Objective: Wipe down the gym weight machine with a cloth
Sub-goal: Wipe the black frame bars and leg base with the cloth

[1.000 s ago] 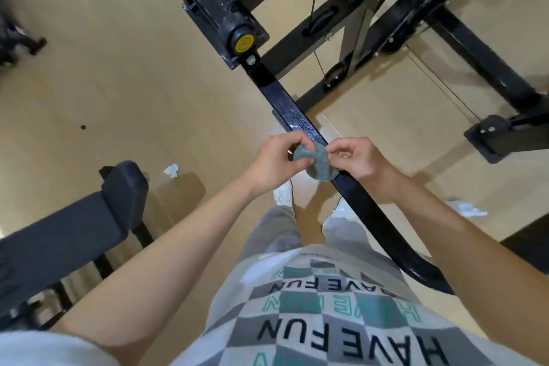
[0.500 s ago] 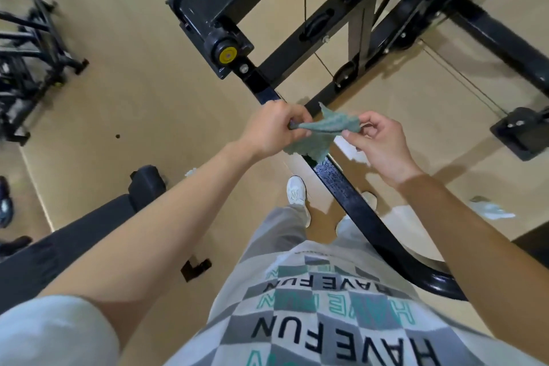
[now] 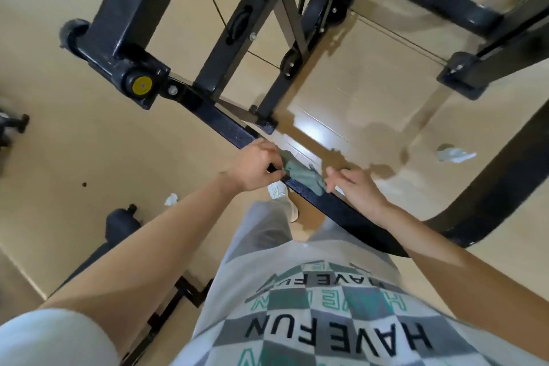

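Observation:
A small grey-green cloth [image 3: 301,175] lies stretched along the black flat bar [image 3: 225,125] of the weight machine, which runs diagonally from a yellow-capped pivot [image 3: 142,85] down toward my waist. My left hand [image 3: 257,165] pinches the cloth's upper end against the bar. My right hand [image 3: 353,187] holds the lower end with its fingertips, fingers partly extended. The cloth's middle rests on the bar's top face. Part of the bar is hidden under my hands.
The black machine frame [image 3: 276,12] with cables and pulleys fills the top. A curved black arm [image 3: 505,175] stands at the right. A padded bench [image 3: 118,226] is at lower left. Crumpled white scraps [image 3: 454,154] lie on the beige floor, one more scrap [image 3: 171,199] near the bench.
The cloth went from bunched between both hands, to lifted and spread, to laid flat along the bar. My view has moved closer to the machine.

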